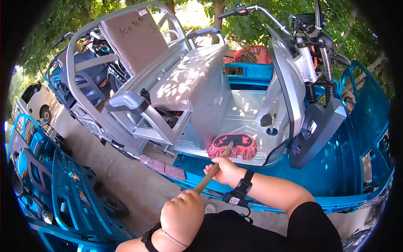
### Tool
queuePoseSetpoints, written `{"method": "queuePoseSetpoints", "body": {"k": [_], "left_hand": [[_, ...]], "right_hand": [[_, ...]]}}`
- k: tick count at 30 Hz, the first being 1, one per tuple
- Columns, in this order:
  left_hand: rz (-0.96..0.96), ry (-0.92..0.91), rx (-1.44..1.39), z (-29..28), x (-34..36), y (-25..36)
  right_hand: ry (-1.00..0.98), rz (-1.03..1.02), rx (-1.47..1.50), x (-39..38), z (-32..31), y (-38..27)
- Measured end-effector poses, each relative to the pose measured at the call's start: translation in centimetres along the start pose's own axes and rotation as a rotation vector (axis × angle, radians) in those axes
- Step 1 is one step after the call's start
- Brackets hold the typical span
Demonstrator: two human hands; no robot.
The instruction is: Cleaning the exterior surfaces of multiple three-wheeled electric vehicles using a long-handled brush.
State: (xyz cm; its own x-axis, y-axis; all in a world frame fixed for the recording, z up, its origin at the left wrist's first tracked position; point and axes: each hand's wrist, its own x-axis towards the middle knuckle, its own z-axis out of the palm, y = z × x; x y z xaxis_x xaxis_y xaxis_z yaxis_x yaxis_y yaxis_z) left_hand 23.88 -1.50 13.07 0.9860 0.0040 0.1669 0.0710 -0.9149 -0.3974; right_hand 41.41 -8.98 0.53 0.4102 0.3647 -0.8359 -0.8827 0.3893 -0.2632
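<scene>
A duster mop (233,145) with a dark oval top and a red-and-white fringe lies on the silver floor panel (245,103) of a three-wheeled vehicle. Its wooden handle (205,178) slants down toward me. My left hand (182,212) is wrapped round the lower end of the handle. Farther up, close to the mop head, my right hand (226,171) grips the same handle, its fingers partly hidden from view. Both wrists wear dark straps.
The vehicle's plastic-covered seat (180,80), grey armrest (128,101) and handlebar (228,14) stand around the floor panel. A blue cargo bed (323,168) surrounds it at the right. Another blue vehicle (67,189) is at the left, and a white car (35,101) beyond.
</scene>
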Motion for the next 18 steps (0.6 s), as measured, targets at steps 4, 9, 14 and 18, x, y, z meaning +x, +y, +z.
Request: {"method": "queuePoseSetpoints", "body": {"k": [4, 9, 14, 18], "left_hand": [[0.010, 0.086, -0.041, 0.7, 2.8, 0.3], [0.036, 0.156, -0.032, 1.1, 5.3, 0.3], [0.298, 0.107, -0.569, 0.1, 5.7, -4.1], [0.479, -0.492, -1.653, -0.8, 9.6, -14.1]], "right_hand": [[-0.236, 0.017, -0.038, -3.3, 0.6, 1.0], [-0.515, 0.110, -0.067, -6.7, 2.0, 2.0], [-0.440, -0.028, -0.192, -5.7, 3.4, 2.7], [-0.532, -0.319, -0.150, -6.9, 4.8, -1.3]]}}
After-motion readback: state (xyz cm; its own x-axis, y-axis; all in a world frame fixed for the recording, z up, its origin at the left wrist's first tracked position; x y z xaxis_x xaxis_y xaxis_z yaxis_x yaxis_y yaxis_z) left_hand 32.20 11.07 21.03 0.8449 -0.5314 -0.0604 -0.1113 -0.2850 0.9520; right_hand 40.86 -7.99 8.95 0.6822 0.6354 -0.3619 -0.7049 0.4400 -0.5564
